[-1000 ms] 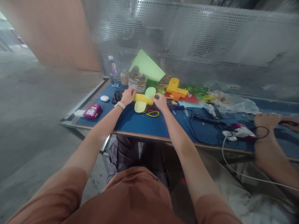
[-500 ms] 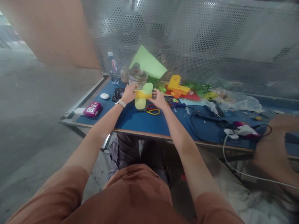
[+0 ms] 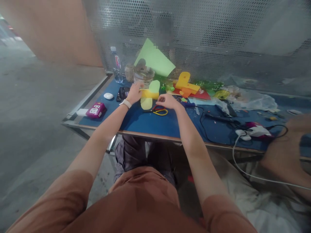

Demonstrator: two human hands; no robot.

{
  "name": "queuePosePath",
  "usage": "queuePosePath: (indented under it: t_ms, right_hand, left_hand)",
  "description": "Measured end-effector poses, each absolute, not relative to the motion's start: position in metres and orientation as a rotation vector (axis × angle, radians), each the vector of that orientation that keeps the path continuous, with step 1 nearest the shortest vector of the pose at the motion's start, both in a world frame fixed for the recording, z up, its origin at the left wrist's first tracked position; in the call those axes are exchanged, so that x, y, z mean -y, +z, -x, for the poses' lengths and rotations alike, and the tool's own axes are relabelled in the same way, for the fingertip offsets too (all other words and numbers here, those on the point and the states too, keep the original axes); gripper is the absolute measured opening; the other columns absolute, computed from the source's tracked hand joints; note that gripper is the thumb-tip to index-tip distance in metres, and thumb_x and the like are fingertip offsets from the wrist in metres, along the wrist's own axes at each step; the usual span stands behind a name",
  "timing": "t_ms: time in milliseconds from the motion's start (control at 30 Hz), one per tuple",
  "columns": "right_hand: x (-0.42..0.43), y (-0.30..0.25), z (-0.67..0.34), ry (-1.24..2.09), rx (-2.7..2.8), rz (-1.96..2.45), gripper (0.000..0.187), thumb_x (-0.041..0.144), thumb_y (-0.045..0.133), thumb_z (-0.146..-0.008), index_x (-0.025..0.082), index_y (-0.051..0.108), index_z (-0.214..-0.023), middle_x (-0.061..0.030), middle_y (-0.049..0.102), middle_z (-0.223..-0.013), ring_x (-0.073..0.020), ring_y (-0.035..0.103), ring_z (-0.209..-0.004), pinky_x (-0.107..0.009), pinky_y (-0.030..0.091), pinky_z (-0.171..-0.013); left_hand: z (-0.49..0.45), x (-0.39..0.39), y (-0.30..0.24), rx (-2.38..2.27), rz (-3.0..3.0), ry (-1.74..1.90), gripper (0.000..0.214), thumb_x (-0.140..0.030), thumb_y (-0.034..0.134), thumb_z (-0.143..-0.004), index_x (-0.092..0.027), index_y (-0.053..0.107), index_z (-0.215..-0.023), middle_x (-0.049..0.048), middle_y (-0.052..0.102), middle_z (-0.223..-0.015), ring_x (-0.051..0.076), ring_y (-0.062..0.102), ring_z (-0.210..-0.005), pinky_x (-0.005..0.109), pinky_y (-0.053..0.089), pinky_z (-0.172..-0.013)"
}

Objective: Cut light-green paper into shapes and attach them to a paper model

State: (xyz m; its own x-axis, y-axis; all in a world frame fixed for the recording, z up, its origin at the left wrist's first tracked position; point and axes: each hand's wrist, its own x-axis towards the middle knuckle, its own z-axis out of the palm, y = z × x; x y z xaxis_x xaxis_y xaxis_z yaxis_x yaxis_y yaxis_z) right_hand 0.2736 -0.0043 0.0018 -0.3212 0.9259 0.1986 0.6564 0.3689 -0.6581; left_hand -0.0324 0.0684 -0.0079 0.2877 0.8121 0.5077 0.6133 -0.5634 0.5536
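A cross-shaped paper piece, with a yellow strip and pale green and pale yellow rounded flaps (image 3: pixel 146 103), is at the middle of the blue table. My left hand (image 3: pixel 134 93), with a white band on the wrist, has its fingers closed on the strip's left end. Just off the strip's right end is my right hand (image 3: pixel 167 101), fingers curled together in a pinch. What its fingertips hold, if anything, is too small to see. Below it lie scissors with red and yellow handles (image 3: pixel 160 112), partly covered by the hand.
Behind stand a water bottle (image 3: pixel 117 66), a clear tub (image 3: pixel 143 75) and a green sheet (image 3: pixel 155 60). A phone (image 3: pixel 122 94), white case (image 3: pixel 108 96) and purple pack (image 3: pixel 96 110) lie left. Yellow paper pieces (image 3: pixel 184 82), a plastic bag (image 3: pixel 252 101), cables and another person's arm (image 3: pixel 284 145) are right.
My right hand has come off the right end of the yellow strip, moving slightly right and toward me, and its fingers have curled in. My left hand stays on the paper piece.
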Motion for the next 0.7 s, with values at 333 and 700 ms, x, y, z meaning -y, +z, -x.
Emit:
queuePosePath:
  t_ms: [333,700]
  right_hand:
    - [0.074,0.014,-0.275,0.43,2.443,1.418,0.029,0.01,0.09,-0.098,0.026,0.102,-0.119,-0.0168,0.092,-0.126,-0.0431,0.087,-0.119,-0.054,0.069,-0.107]
    - [0.174,0.014,-0.354,0.364,2.593,1.391,0.046,0.002,0.059,-0.109,0.025,0.094,-0.128,-0.0159,0.089,-0.137,-0.0363,0.084,-0.13,-0.052,0.068,-0.12]
  left_hand:
    - [0.03,-0.075,-0.016,-1.254,-2.337,1.194,0.055,-0.002,0.061,-0.09,-0.025,0.081,-0.136,0.0171,0.086,-0.144,0.042,0.075,-0.145,0.073,0.052,-0.144]
    - [0.026,-0.062,-0.011,-1.316,-2.367,1.095,0.054,-0.006,0.062,-0.099,-0.019,0.077,-0.149,0.0215,0.083,-0.152,0.042,0.074,-0.151,0.068,0.053,-0.144]
